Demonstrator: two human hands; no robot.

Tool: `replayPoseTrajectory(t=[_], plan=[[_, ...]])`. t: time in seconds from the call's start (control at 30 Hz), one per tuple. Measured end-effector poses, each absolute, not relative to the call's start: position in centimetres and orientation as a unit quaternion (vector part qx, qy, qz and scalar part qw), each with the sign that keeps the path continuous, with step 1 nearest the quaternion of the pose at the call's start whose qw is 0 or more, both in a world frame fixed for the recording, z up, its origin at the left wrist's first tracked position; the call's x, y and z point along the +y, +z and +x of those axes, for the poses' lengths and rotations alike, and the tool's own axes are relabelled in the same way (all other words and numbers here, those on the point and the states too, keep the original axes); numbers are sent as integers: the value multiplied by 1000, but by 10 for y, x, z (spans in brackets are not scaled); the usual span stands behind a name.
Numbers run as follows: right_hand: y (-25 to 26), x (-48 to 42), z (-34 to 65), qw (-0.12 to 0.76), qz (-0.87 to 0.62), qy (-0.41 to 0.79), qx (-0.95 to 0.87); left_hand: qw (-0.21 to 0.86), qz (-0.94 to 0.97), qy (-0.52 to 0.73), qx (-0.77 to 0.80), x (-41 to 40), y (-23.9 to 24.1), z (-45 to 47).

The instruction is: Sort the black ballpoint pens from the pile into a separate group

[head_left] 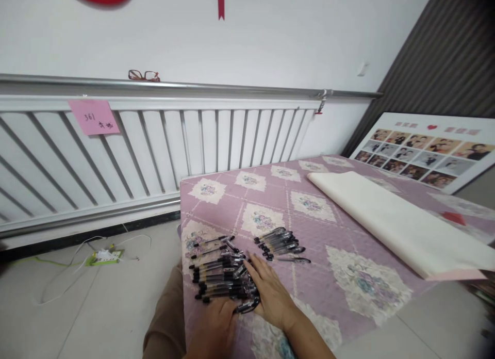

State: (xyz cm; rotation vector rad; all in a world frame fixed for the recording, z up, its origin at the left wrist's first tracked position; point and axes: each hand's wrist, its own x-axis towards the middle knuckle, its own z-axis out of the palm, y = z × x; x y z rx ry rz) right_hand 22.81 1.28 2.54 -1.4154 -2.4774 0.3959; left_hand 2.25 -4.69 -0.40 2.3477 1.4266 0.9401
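A large group of black-capped gel pens (216, 276) lies side by side on the purple floral tablecloth (266, 194), caps toward the right. My right hand (270, 292) rests over the cap ends, its fingers stretched out and lying on the pens. At the near side of this group, my left hand (214, 317) has curled fingers around the body of a pen (247, 306), whose capped end sticks out toward my right palm. The left fingertips are partly hidden. Just beyond my right hand lies a smaller bunch of similar pens (280, 241), with one set slightly apart.
A cream-coloured roll or folded sheet (386, 214) lies across the right of the table. Behind it leans a photo board (421, 147). A white radiator (216, 137) with a pink note (94, 117) lines the wall. Glasses (144, 76) rest on the pipe. A power strip (104, 257) lies on the floor.
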Motion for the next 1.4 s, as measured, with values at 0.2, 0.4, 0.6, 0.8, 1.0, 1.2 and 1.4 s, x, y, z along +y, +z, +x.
replayPoseTrajectory(t=[0.2, 0.4, 0.6, 0.8, 1.0, 1.2, 1.4], plan=[[23, 39, 213, 108, -451, 170, -870, 161, 795, 309, 497, -37, -6, 20], [24, 57, 201, 120, -442, 163, -874, 158, 777, 317, 521, -21, 2, 17], [27, 72, 195, 123, -449, 163, -870, 168, 755, 317, 548, -5, 12, 16], [26, 91, 190, 140, -440, 150, -874, 190, 753, 306, 550, 12, 20, 10], [25, 103, 187, 152, -439, 128, -876, 173, 747, 322, 556, 26, 19, 10], [18, 99, 192, 222, -412, 95, -879, 125, 761, 326, 547, 25, 16, 10], [13, 80, 197, 259, -434, 88, -858, 77, 772, 303, 553, 23, 13, 9]])
